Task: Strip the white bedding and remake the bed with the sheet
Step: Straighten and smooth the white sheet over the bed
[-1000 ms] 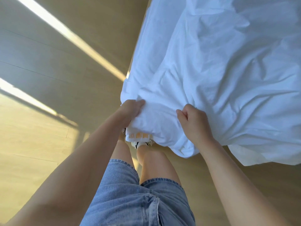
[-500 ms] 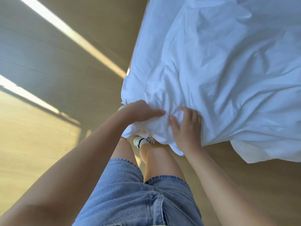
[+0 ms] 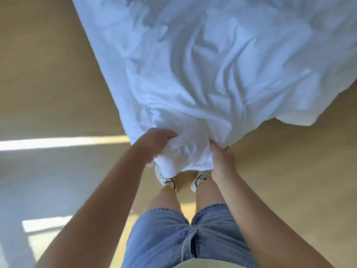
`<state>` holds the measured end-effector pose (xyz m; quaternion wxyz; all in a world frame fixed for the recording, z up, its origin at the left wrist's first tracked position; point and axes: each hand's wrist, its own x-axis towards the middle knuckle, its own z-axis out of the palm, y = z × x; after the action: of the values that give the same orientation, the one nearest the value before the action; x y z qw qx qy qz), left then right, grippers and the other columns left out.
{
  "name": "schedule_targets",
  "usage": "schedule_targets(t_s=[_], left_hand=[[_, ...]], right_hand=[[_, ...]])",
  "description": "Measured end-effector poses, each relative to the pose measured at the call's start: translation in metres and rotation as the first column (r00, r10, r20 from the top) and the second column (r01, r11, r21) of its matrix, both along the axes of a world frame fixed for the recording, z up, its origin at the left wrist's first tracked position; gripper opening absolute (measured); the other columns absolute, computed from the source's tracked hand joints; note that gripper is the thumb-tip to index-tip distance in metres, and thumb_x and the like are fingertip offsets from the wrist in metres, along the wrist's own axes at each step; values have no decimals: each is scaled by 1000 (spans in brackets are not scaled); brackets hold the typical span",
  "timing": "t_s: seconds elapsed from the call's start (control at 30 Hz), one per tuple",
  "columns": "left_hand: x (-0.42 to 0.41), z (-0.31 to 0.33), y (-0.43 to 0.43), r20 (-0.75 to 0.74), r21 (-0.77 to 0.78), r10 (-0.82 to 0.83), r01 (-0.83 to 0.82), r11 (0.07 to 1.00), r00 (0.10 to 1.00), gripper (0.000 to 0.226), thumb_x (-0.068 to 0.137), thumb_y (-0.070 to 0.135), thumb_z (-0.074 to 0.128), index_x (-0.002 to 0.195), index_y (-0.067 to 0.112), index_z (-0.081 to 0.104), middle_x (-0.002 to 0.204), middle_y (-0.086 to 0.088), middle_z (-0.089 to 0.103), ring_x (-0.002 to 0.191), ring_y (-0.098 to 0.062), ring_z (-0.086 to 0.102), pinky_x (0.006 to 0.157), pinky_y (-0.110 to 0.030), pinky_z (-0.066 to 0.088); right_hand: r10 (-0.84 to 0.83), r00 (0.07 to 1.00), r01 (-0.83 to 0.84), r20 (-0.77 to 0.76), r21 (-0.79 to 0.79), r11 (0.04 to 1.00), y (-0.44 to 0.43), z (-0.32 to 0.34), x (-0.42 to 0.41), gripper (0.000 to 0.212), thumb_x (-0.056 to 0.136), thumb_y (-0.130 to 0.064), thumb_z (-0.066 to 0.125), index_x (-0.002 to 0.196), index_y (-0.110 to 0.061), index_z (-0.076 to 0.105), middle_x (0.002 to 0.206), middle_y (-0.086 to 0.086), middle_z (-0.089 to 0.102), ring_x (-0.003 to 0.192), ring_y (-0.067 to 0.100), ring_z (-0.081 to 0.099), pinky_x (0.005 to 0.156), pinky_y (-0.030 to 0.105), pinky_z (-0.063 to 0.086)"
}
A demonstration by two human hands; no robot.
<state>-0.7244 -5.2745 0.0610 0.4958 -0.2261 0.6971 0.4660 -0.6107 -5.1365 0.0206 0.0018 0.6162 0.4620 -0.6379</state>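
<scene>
One crumpled white sheet [image 3: 202,74] spreads from far to near, its near end bunched between two hands. The left hand [image 3: 154,144] curls over it and the right hand [image 3: 220,157] clutches its right side. Just below, two shoes [image 3: 199,179] stand on the wooden floor [image 3: 48,84].

No legible text, number or sign in view. Sheet [image 3: 212,74]: plain white, nothing printed on the side that shows. Shorts [image 3: 164,238]: plain blue denim, no readable label. Shoes [image 3: 166,179]: white, each with a dark curved stripe on its side; too blurred to tell whether it is a brand mark.
</scene>
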Motion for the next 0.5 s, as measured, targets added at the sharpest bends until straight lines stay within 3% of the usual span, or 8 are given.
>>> schedule_targets(t_s=[0.03,0.1,0.17,0.2,0.27,0.33,0.43,0.5], left_hand=[[-8,3,-1,6,-49,-64,64,997,998,24,61,21,69,81,8,66,89,-20,63,82,-30,59,84,-47,49],[-19,12,6,-16,-165,-192,187,968,981,21,56,15,61,75,7,57,76,-17,52,72,-26,51,69,-37,45],[-23,21,18,-105,-226,-275,247,942,956,8,68,9,56,65,8,48,62,-11,44,54,-22,44,54,-24,37],[-24,26,26,-132,-225,-253,220,949,958,15,76,4,50,63,9,46,57,-8,41,47,-20,40,46,-19,32],[-28,31,43,-199,-167,-140,107,980,970,20,84,-1,43,67,9,46,60,-5,43,48,-18,43,37,-20,31],[-37,37,56,-275,-100,-35,8,995,961,20,85,-1,42,69,9,46,66,-2,45,57,-15,48,40,-24,39],[-57,71,63,-191,143,319,-295,945,928,42,85,4,37,46,13,51,44,-1,48,36,-17,51,37,-14,39],[-75,93,59,-227,183,367,-330,926,902,51,83,7,35,34,18,40,36,4,38,31,-15,43,40,-11,36]], right_hand=[[-43,998,42,-34,-41,998,-5,1,1,41,76,-19,77,112,-10,60,100,1,69,90,18,67,67,26,52],[-99,985,62,-143,-240,969,-15,4,5,54,68,-16,79,118,-5,60,108,8,69,98,25,66,85,37,54],[-38,967,-59,-251,-368,928,-26,10,8,58,59,-22,78,111,0,64,110,15,67,105,30,63,101,44,45],[35,944,-162,-328,-368,916,-32,11,9,54,58,-21,78,106,0,65,106,16,67,105,30,63,102,44,44],[130,880,-283,-456,-285,916,-44,16,3,48,58,-11,80,104,-1,67,100,16,67,100,30,64,95,41,47],[101,872,-228,-479,-215,950,-47,22,-13,29,56,-16,73,85,-12,72,83,13,65,84,27,63,85,43,46],[37,878,-164,-478,-225,960,-43,39,-44,21,49,-30,66,65,-17,64,66,9,56,73,25,54,78,41,40],[140,846,-236,-514,-127,963,-41,51,-61,18,54,-36,63,62,-20,62,61,2,59,70,20,58,73,35,41]])
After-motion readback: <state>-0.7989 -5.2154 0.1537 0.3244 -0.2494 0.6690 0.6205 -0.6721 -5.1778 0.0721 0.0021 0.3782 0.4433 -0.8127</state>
